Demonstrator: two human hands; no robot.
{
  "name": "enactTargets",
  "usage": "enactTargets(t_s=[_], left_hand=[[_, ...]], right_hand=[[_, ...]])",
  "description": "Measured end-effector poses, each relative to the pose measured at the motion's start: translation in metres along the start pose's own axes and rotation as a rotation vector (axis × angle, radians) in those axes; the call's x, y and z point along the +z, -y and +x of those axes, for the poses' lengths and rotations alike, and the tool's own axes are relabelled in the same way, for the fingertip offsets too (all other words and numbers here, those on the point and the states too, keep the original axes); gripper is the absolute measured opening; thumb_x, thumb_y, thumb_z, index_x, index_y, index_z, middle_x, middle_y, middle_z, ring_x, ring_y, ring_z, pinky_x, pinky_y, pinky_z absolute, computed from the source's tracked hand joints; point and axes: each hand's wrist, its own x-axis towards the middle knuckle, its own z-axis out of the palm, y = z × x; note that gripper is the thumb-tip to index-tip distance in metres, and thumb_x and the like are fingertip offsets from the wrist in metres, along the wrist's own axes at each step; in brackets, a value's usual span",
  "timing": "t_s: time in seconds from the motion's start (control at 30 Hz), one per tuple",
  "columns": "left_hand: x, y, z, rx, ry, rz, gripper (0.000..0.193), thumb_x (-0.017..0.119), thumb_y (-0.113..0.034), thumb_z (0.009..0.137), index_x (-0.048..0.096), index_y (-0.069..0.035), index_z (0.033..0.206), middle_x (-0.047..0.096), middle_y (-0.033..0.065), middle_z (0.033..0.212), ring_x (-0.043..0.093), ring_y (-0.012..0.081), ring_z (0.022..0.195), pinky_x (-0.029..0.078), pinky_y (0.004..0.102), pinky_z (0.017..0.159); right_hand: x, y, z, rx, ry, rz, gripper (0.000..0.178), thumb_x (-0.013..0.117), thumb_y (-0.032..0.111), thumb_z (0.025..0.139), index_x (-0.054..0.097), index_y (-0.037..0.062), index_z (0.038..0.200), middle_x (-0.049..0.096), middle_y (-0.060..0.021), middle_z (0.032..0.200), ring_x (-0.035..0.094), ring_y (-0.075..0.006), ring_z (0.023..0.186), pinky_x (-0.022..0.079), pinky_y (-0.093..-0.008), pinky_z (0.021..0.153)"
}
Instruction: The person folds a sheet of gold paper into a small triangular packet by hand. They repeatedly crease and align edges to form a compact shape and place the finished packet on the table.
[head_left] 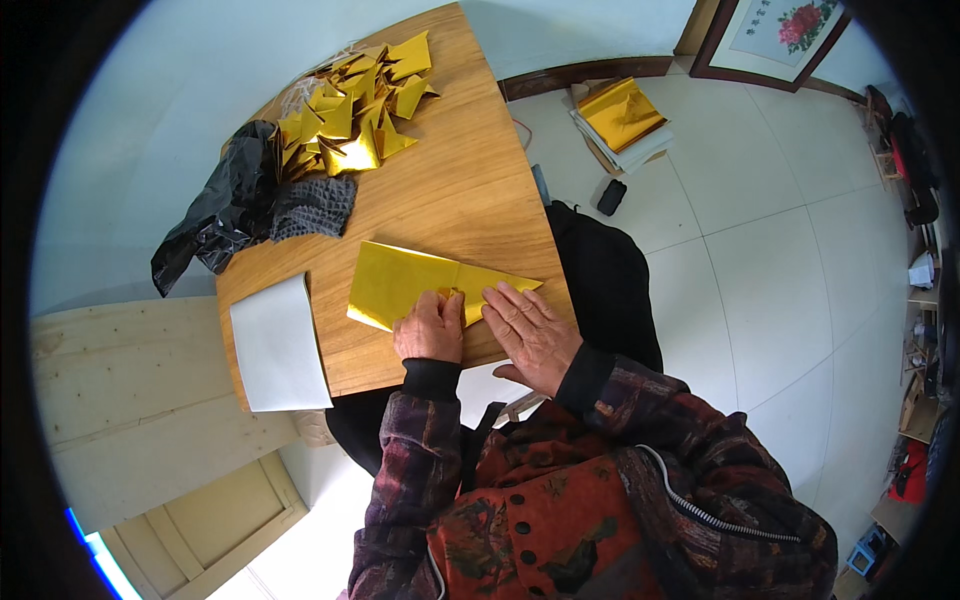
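The gold paper (405,280) lay on the wooden table (460,215), near the edge closest to the person. It was broad and blunt at its left end and narrowed to a sharp point at the right, close to the table's right edge. Its face was a shiny, slightly mottled yellow-gold, with thin pale strips along the upper edge and at the lower left corner. A faint crease crossed it near the middle, and a small crumpled bit of gold showed by the left fingertips.

The left hand (429,328) was curled, its fingertips down on the paper; whether they pinched it or only pressed could not be told. The right hand (535,340) lay flat over the tapering part, fingers straight and nearly together, thumb held apart, gripping nothing.

Both hands hid much of the paper's lower edge, so the layers beneath could not be counted. In the heap (350,115) of gold pieces at the far end, overlap and glare blurred the single shapes. The black bag (225,200) beside it had contents that could not be made out, and the dark cloth (313,208) was partly covered.
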Motion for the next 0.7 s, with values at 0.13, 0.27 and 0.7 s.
enactTargets(t_s=[0.13, 0.27, 0.7], left_hand=[[0.000, 0.001, 0.000, 0.006, -0.005, -0.002, 0.031, 0.065, -0.036, 0.088, 0.057, -0.008, 0.075, 0.065, 0.0139, 0.074, 0.061, 0.0372, 0.069, 0.045, 0.0472, 0.067], [0.001, 0.001, 0.001, 0.048, -0.057, 0.004, 0.034, 0.068, -0.035, 0.087, 0.057, -0.006, 0.074, 0.064, 0.0158, 0.072, 0.063, 0.0384, 0.067, 0.047, 0.0467, 0.059], [0.001, 0.002, 0.000, 0.034, -0.055, 0.011, 0.034, 0.068, -0.036, 0.087, 0.058, -0.007, 0.074, 0.064, 0.0155, 0.072, 0.063, 0.0382, 0.067, 0.047, 0.0468, 0.059]], right_hand=[[-0.002, -0.001, -0.001, 0.010, 0.011, -0.021, 0.086, 0.071, 0.044, 0.079, 0.037, -0.0034, 0.141, 0.032, -0.0190, 0.152, 0.024, -0.0325, 0.144, 0.018, -0.0453, 0.118], [-0.004, -0.004, -0.002, 0.032, 0.009, -0.027, 0.086, 0.070, 0.046, 0.079, 0.037, -0.0039, 0.141, 0.031, -0.0192, 0.152, 0.022, -0.0327, 0.145, 0.018, -0.0453, 0.118], [-0.012, -0.011, -0.004, 0.041, 0.025, -0.021, 0.094, 0.075, 0.048, 0.074, 0.036, -0.0047, 0.142, 0.028, -0.0196, 0.153, 0.021, -0.0335, 0.145, 0.019, -0.0451, 0.118]])
